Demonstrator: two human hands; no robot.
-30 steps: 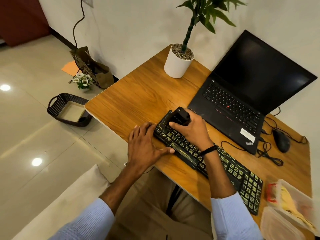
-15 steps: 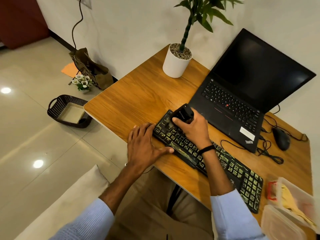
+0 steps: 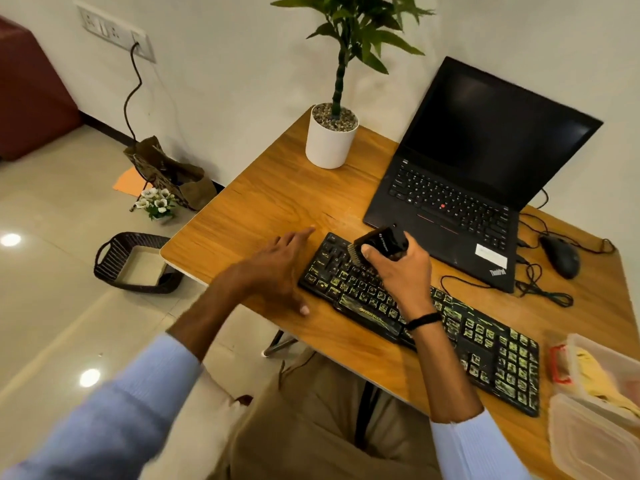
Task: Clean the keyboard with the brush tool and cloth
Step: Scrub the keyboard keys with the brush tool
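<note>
A black keyboard (image 3: 485,348) with yellow-green key markings lies slanted across the front of the wooden table (image 3: 263,209). My right hand (image 3: 401,271) grips a black brush tool (image 3: 379,242) over the keyboard's left end, with the bristles tilted down toward the top-left keys. My left hand (image 3: 277,268) hovers just left of the keyboard with fingers stretched out, holding nothing. A yellow cloth (image 3: 599,375) lies inside a clear plastic container (image 3: 588,348) at the right edge.
An open black laptop (image 3: 467,188) stands behind the keyboard, with a wired mouse (image 3: 561,259) and cables to its right. A potted plant (image 3: 330,140) sits at the back. A second clear container (image 3: 588,441) is at the lower right. A dark basket (image 3: 135,263) is on the floor.
My left hand has come off the keyboard's left edge and moved up and left, fingers spread. My right hand has tilted the brush, lifting it slightly at the keyboard's left end.
</note>
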